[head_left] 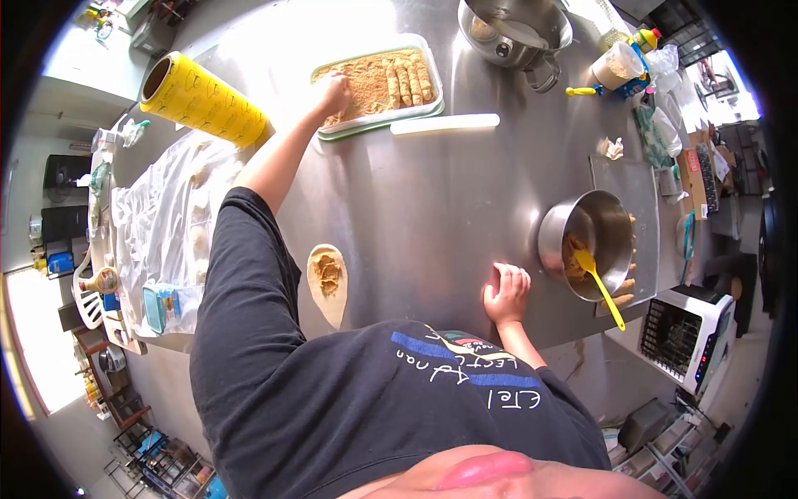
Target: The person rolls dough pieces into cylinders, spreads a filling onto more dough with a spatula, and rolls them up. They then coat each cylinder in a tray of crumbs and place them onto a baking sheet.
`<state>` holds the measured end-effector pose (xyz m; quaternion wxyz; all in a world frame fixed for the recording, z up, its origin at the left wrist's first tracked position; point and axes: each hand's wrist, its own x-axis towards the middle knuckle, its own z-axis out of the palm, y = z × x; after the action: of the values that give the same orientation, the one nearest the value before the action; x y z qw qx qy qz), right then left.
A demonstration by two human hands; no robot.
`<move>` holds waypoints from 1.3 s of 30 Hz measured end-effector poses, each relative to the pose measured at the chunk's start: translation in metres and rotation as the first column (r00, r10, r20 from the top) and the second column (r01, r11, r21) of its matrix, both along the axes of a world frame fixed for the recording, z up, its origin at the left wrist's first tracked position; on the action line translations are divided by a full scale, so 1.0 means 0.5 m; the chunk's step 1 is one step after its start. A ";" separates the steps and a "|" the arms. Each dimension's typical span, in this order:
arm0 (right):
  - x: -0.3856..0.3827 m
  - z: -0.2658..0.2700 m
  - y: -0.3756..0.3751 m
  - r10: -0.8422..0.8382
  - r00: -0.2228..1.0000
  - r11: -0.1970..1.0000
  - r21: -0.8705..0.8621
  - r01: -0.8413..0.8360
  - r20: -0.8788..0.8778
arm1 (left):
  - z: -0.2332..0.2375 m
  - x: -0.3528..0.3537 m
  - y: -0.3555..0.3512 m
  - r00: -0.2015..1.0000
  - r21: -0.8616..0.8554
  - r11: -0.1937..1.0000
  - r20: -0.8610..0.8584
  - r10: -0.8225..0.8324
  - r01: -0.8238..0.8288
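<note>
My left hand (334, 93) reaches into a rectangular container (435, 86) of brown crumbs (364, 86), its fingers curled together over the crumbs at the left side. Whatever it may hold is hidden. Several crumb-coated rolls (407, 81) lie side by side in the container's right part. Resting on the metal table's near edge, my right hand (507, 295) has its fingers slightly bent and apart, with nothing in it. Right of it is a steel pot (611, 233) with a yellow spatula (600, 287) leaning inside. A wooden spoon (327, 279) smeared with brown paste lies left of centre.
A yellow wrap roll (204, 100) and plastic-covered items (166, 195) are at left. A white strip (445, 124) lies below the container. A steel mixing bowl (515, 37) stands behind. A tray (644, 195) with brown pieces extends beyond the pot; a tub (617, 66) stands at upper right.
</note>
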<state>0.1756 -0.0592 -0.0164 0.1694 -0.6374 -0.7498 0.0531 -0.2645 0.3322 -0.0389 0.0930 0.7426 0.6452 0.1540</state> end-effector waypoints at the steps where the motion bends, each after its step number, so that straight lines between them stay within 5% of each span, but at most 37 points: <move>1: 0.000 -0.001 -0.002 0.000 1.000 1.000 -0.003 0.000 -0.002 | -0.013 -0.008 0.017 0.980 -0.006 0.999 0.190 0.054 -0.054; 2: 0.000 -0.002 -0.002 0.002 1.000 1.000 0.002 -0.002 0.003 | -0.018 -0.012 0.026 0.907 -0.046 0.991 0.399 0.134 -0.126; 3: 0.000 -0.002 -0.001 0.003 1.000 1.000 0.008 -0.003 0.008 | -0.023 -0.015 0.036 0.907 -0.045 0.991 0.400 0.134 -0.127; 5: -0.001 -0.002 -0.002 0.002 1.000 1.000 0.014 -0.002 0.020 | -0.046 -0.022 0.066 0.975 0.173 0.985 0.220 -0.020 -0.019; 7: 0.000 0.000 0.001 0.000 0.999 1.000 0.016 -0.001 0.036 | -0.072 -0.026 0.093 0.978 0.157 0.987 0.210 0.007 -0.040; 9: 0.000 0.000 -0.001 0.006 1.000 1.000 0.016 -0.006 0.029 | -0.016 -0.009 0.067 0.996 0.014 0.997 -0.040 0.081 -0.080; 12: -0.002 0.003 0.000 0.002 1.000 1.000 0.016 -0.002 0.019 | -0.039 0.010 0.063 0.979 0.192 0.971 0.167 0.113 -0.145; 13: -0.004 0.001 0.002 0.001 1.000 1.000 0.016 -0.001 0.013 | 0.103 0.076 -0.040 0.996 0.193 0.977 0.024 0.085 -0.088; 15: -0.002 0.002 0.000 -0.001 1.000 1.000 0.010 0.001 0.024 | 0.118 0.115 -0.097 0.995 0.143 0.984 -0.033 -0.098 0.102; 19: 0.000 0.004 -0.001 0.011 1.000 1.000 -0.006 -0.011 0.015 | 0.103 0.150 -0.173 0.990 0.082 0.989 0.067 -0.124 0.119; 31: -0.002 0.001 -0.009 0.013 1.000 0.999 0.042 -0.013 0.003 | 0.078 0.256 -0.287 0.948 0.330 0.942 0.275 -0.161 0.064; 39: 0.010 -0.019 -0.015 0.040 0.999 0.998 0.056 -0.039 -0.011 | 0.110 0.350 -0.469 0.920 0.168 0.971 0.326 -0.217 0.169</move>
<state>0.1804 -0.0669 -0.0260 0.1907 -0.6171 -0.7624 0.0394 -0.0893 0.0977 0.0160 0.1674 0.7692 0.5306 0.3142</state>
